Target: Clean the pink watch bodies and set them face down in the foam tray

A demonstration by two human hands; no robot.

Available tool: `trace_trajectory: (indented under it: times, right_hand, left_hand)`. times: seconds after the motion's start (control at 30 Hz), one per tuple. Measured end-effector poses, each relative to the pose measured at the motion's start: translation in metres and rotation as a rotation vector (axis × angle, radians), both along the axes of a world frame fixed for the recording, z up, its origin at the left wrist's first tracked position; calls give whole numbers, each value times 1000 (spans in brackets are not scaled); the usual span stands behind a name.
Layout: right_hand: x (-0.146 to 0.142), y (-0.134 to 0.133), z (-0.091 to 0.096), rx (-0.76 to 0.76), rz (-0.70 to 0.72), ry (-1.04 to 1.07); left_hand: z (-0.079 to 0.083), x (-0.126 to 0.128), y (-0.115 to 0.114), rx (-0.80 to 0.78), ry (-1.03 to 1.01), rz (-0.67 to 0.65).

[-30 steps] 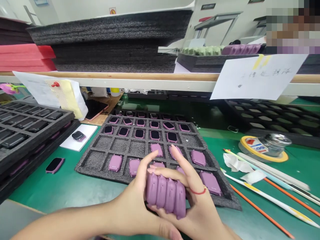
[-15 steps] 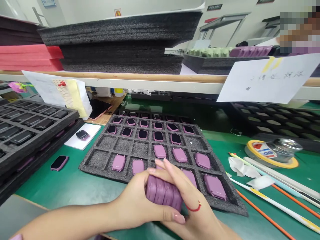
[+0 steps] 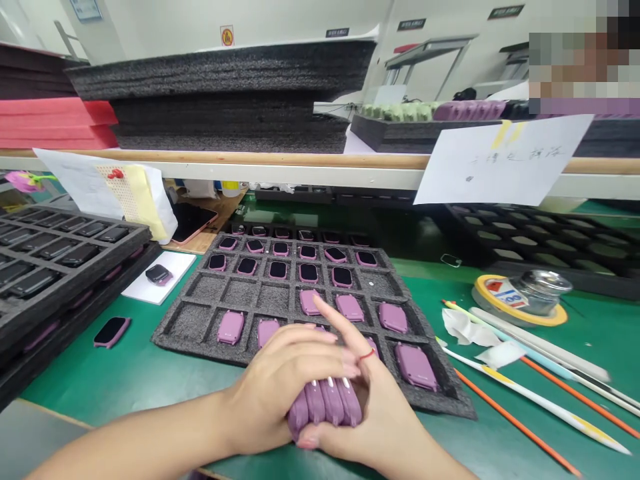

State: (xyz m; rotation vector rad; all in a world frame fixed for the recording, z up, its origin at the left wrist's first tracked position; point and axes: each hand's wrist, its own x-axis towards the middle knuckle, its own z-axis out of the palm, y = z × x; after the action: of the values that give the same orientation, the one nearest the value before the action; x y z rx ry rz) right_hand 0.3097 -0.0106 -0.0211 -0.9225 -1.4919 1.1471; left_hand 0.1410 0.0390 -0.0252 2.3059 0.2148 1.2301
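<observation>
A stack of several purple watch cases is held between both hands, just in front of the foam tray. My left hand comes from the left, its fingers bent over the top of the stack. Cupping the stack from the right is my right hand, thumb along the lower front and index finger stretched up over the tray. A red string shows on this hand. Behind them lies a grey foam tray with purple cases in the near pockets, such as one purple case, and dark-screened watches in the farther rows.
At left stand stacked trays of dark watches beside a loose watch and a white pad. Swabs and sticks, yellow tape and a glass bottle lie right. A shelf crosses behind.
My left thumb has left the front of the stack, and the left fingers now lie over its top. My right thumb has come across its lower front. The view has shifted slightly right.
</observation>
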Motion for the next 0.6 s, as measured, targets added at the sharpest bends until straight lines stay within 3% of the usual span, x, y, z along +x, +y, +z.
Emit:
trace_trajectory:
  times: [0.13, 0.27, 0.47, 0.6]
  right_hand:
    - [-3, -1, -5, 269, -131, -89]
    - [-1, 0, -7, 366, -184, -154]
    - [-3, 1, -8, 358, -175, -136]
    - [-8, -1, -9, 147, -85, -13]
  left_hand:
    - [-8, -2, 0, 31, 8, 109]
    - [-13, -2, 1, 13, 24, 113]
    - [-13, -3, 1, 22, 27, 129]
    - [-5, -8, -3, -2, 94, 97]
